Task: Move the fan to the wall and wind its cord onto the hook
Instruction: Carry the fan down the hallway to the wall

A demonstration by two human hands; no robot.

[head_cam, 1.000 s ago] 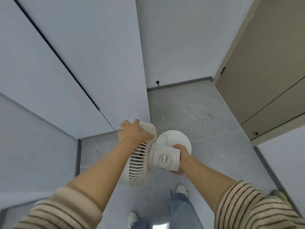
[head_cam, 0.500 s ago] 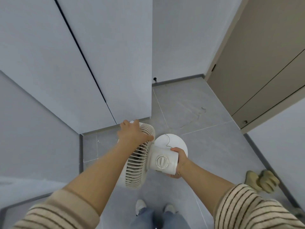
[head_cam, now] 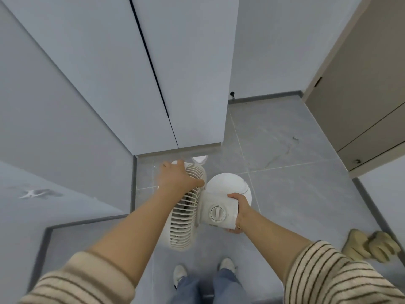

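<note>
The person is carrying the white fan clear above the tiled floor, near the cabinet's foot. The left hand is gripping the grille rim to steady the head, while the right hand is curling around the motor housing, probably bearing the weight.

The single head camera looks steeply down, close over both forearms, toward the floor and wall corner
</note>
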